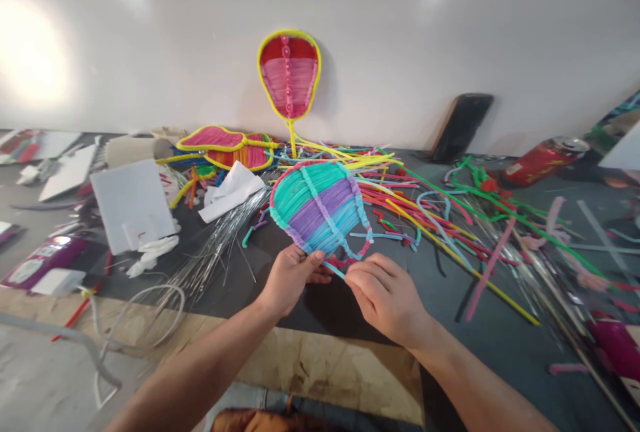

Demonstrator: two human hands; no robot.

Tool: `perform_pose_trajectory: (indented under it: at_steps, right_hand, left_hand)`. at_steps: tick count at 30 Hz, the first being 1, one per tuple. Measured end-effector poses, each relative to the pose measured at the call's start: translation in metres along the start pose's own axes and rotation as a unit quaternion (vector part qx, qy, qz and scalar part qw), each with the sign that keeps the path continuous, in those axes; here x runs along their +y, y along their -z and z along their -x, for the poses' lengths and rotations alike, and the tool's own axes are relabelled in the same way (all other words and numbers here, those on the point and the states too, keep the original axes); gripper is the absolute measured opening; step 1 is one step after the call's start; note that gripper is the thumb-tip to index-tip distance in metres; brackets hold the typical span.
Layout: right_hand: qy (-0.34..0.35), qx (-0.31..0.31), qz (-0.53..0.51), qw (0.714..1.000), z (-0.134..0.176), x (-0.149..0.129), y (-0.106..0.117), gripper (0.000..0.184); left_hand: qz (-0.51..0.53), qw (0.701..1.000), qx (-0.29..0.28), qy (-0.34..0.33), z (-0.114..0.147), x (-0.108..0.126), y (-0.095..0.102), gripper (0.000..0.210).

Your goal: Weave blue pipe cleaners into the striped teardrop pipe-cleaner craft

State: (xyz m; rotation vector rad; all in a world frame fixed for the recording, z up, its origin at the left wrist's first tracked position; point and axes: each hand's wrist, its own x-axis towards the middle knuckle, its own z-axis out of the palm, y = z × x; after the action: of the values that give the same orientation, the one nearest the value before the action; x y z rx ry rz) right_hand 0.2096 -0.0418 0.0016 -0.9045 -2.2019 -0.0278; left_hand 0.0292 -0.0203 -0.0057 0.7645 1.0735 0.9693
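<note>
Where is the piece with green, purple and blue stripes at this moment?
In the head view, the striped piece is near the centre, its lower edge in the left hand, below the yellow-rimmed pink piece at the pale wall.

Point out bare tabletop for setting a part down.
Best: dark tabletop between the right forearm, long yellow stem and short pink stem. Smaller: strip between silver wires and left hand. Crowded: behind the woven piece with coloured stems; far left too, around the white card.
</note>
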Motion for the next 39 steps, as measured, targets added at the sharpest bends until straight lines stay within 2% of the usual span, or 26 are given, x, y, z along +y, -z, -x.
perform_pose_trajectory:
  at_steps: [8, 13, 16, 22, 26, 28, 29, 31, 34, 37, 39]
  right_hand:
    - [-0.044, 0.022, -0.06, 0.997, 0.001, -0.006, -0.003, 0.012]
    - [-0.145, 0.037, -0.042, 0.988, 0.005, 0.002, -0.005, 0.008]
    - [-0.175, 0.05, -0.008, 0.983, 0.005, 0.006, -0.005, 0.008]
    - [-0.162, 0.044, 0.027, 0.986, 0.004, 0.007, -0.004, 0.011]
    - [-0.161, 0.045, -0.006, 0.986, 0.004, 0.005, -0.004, 0.007]
    - [-0.185, 0.049, -0.056, 0.98, 0.004, 0.005, -0.002, 0.006]
    - [-0.216, 0.055, -0.091, 0.971, 0.004, 0.005, 0.0, 0.009]
    - [-0.304, 0.072, -0.171, 0.934, 0.003, 0.007, 0.003, 0.011]
    - [-0.413, 0.041, -0.323, 0.85, 0.003, 0.012, 0.003, 0.019]
    - [-0.441, -0.035, -0.483, 0.756, 0.003, 0.01, -0.006, 0.023]
    - [-0.444, -0.049, -0.555, 0.701, 0.005, 0.006, -0.014, 0.025]
  left_hand:
    - [-0.014, 0.997, -0.064, 0.027, -0.003, -0.003, 0.005, 0.033]
    - [-0.036, 0.992, -0.102, 0.057, 0.0, 0.0, 0.001, 0.035]
    - [-0.044, 0.993, -0.091, 0.056, 0.0, 0.0, 0.0, 0.032]
    - [-0.052, 0.998, -0.042, 0.005, 0.001, 0.0, 0.003, 0.027]
    - [-0.042, 0.999, -0.018, -0.018, 0.002, 0.001, 0.003, 0.023]
    - [-0.028, 0.999, -0.008, -0.027, 0.001, 0.003, 0.004, 0.02]
    - [-0.015, 0.999, -0.003, -0.03, 0.001, 0.004, 0.005, 0.019]
    - [0.015, 0.999, 0.004, -0.03, 0.001, 0.007, 0.007, 0.017]
    - [0.058, 0.998, -0.013, -0.017, 0.002, 0.013, 0.01, 0.017]
    - [0.09, 0.994, -0.054, 0.013, 0.003, 0.015, 0.009, 0.019]
    - [0.096, 0.992, -0.077, 0.036, 0.004, 0.014, 0.007, 0.019]
